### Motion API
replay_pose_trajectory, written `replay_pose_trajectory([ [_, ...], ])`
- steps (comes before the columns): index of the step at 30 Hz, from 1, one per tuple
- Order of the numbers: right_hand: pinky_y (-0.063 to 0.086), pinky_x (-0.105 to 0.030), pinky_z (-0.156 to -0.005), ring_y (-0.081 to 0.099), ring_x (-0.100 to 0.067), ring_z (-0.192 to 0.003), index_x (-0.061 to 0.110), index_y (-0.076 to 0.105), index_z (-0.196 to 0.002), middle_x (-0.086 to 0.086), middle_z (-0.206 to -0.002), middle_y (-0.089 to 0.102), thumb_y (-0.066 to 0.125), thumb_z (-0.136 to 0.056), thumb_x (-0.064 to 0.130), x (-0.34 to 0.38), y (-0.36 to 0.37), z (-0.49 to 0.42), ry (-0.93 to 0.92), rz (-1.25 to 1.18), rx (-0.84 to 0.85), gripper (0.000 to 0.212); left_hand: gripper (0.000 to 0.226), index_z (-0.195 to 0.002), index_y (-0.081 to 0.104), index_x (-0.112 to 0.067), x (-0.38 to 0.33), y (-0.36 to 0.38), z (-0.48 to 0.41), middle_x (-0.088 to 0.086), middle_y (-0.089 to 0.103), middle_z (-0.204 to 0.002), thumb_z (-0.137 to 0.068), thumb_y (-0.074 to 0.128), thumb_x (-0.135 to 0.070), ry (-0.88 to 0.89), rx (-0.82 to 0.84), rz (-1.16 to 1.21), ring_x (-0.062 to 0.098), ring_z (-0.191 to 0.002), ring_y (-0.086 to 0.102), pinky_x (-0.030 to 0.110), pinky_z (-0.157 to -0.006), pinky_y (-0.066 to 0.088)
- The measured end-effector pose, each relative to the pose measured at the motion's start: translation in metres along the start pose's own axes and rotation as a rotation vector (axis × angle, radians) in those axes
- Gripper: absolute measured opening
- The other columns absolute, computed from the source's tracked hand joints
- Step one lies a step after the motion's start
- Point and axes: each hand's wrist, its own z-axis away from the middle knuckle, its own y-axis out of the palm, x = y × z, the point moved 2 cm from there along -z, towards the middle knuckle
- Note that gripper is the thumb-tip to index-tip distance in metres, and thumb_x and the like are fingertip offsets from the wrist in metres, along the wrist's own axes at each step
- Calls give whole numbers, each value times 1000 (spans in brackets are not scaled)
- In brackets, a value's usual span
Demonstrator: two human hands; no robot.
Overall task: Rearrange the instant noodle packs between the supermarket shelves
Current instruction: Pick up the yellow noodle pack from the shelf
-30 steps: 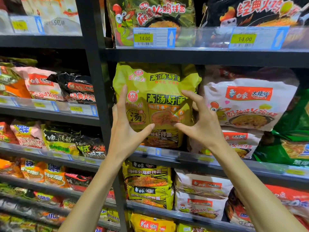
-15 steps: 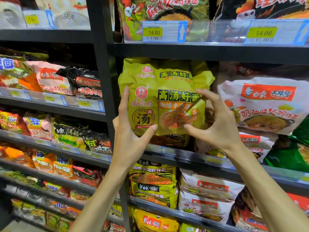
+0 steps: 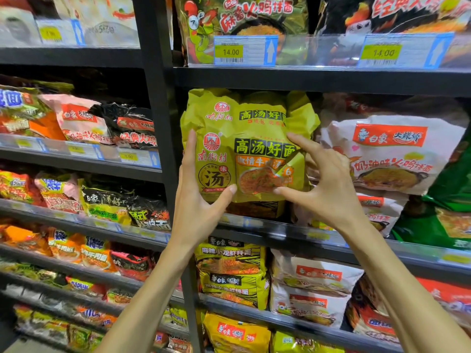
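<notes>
The left hand [image 3: 197, 200] and right hand [image 3: 323, 184] clasped the yellow noodle pack [image 3: 244, 149] between thumbs and spread fingers, upright on the middle shelf [image 3: 280, 230], just beside white noodle packs [image 3: 390, 154]; another yellow pack stood behind it.
</notes>
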Motion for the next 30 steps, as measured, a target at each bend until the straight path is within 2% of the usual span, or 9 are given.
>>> replay_pose_trajectory([
  [2, 44, -52, -102, 54, -13, -112, 60, 32, -142, 0, -120, 61, 75, -64, 58, 7, -4, 4, -17, -77, -9, 89, 107, -161, 8, -30, -4, -3, 5, -22, 16, -164, -84, 80, -13, 2, -14, 11, -3, -151, 16, 24, -121, 20],
  [5, 46, -46, -103, 55, -15, -118, 50, 38, -143, 8, -134, 56, 84, -66, 43, 15, -10, 13, -36, -134, -5, 90, 105, -161, 11, -31, -12, -10, 14, -32, 17, -157, -84, 81, -13, 21, -33, 14, -9, -148, 18, 9, -115, 19],
  [8, 48, -36, -103, 58, -8, -121, 40, 41, -145, 12, -137, 57, 87, -69, 24, 25, -13, 23, -24, -215, 8, 90, 104, -160, 11, -34, -21, -18, 21, -32, 16, -158, -85, 79, -11, 35, -10, 22, -9, -148, 18, 13, -116, 20],
  [10, 53, -33, -96, 65, -6, -108, 37, 40, -145, 15, -131, 60, 86, -72, 18, 35, -14, 28, -25, -257, 4, 88, 104, -159, 11, -33, -27, -24, 23, -28, 16, -161, -84, 79, -9, 47, 9, 19, -9, -147, 18, 13, -117, 20],
  [12, 57, -32, -90, 69, -8, -97, 37, 38, -145, 12, -124, 63, 84, -74, 17, 46, -17, 31, -24, -269, -4, 87, 103, -160, 12, -30, -32, -30, 23, -22, 16, -164, -84, 79, -9, 49, 21, 25, -6, -149, 19, 22, -120, 23],
  [14, 57, -32, -89, 69, -7, -97, 34, 37, -146, 8, -125, 63, 83, -76, 18, 56, -21, 36, -23, -258, -23, 86, 101, -161, 13, -25, -39, -35, 26, -15, 17, -166, -85, 79, -9, 50, 30, 34, -2, -151, 18, 32, -123, 25],
  [18, 53, -40, -98, 61, -7, -119, 25, 38, -148, 13, -144, 51, 83, -76, 20, 76, -22, 65, -18, -238, -35, 85, 99, -161, 15, -18, -49, -50, 54, -8, 17, -167, -86, 78, -9, 30, 55, 27, 0, -152, 17, 24, -123, 22],
  [26, 55, -38, -90, 65, -5, -108, 29, 40, -147, 21, -134, 56, 84, -75, 31, 121, -36, 137, 80, -144, -64, 84, 99, -161, 14, -25, -71, -78, 117, -18, 18, -165, -86, 77, -8, -89, 200, 121, 0, -151, 20, 42, -122, 30],
  [30, 57, -40, -86, 68, -7, -101, 33, 41, -147, 29, -125, 57, 83, -73, 40, 136, -41, 166, 143, -102, -62, 85, 99, -161, 15, -31, -80, -90, 137, -29, 19, -161, -86, 78, -12, -141, 264, 103, -10, -147, 21, 33, -122, 30],
])
